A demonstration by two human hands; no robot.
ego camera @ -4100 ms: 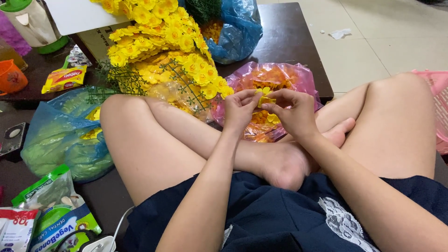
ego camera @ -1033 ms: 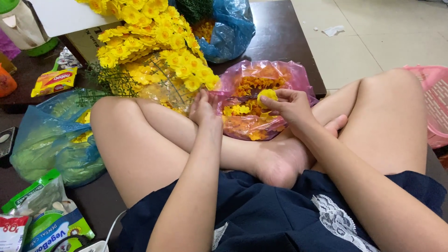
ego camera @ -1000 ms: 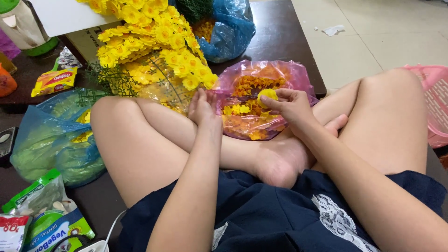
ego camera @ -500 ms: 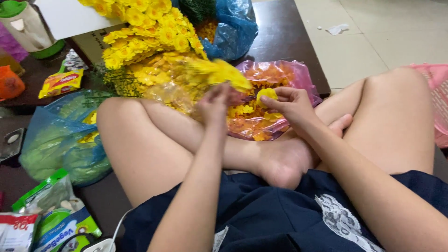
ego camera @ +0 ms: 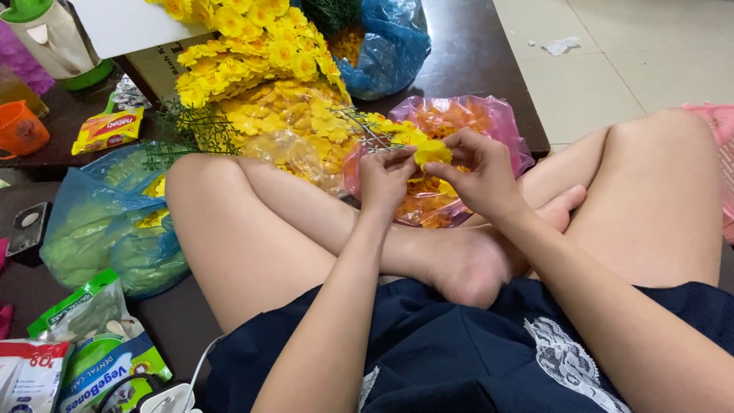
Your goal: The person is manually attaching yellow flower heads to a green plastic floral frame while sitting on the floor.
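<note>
I sit cross-legged on the floor. My left hand (ego camera: pixel 384 177) pinches a thin green artificial stem (ego camera: pixel 365 131) that reaches back toward the yellow flower pile. My right hand (ego camera: pixel 480 172) holds a yellow artificial flower head (ego camera: pixel 433 151) against the stem's tip. Both hands meet over a pink plastic bag (ego camera: pixel 501 118) filled with orange and yellow flower heads. A heap of finished yellow flower sprigs (ego camera: pixel 256 53) lies up and to the left of the hands.
A blue bag (ego camera: pixel 394 46) with orange pieces stands behind the pile. A blue bag of green leaves (ego camera: pixel 107 229) lies left of my knee. Snack packets (ego camera: pixel 84 359) sit at the lower left, an orange cup (ego camera: pixel 19 128) and a jug (ego camera: pixel 53 38) at the upper left.
My left hand reached to the yellow pile, pulled out a green stem and brought it back to my right hand, which kept its yellow flower head.
</note>
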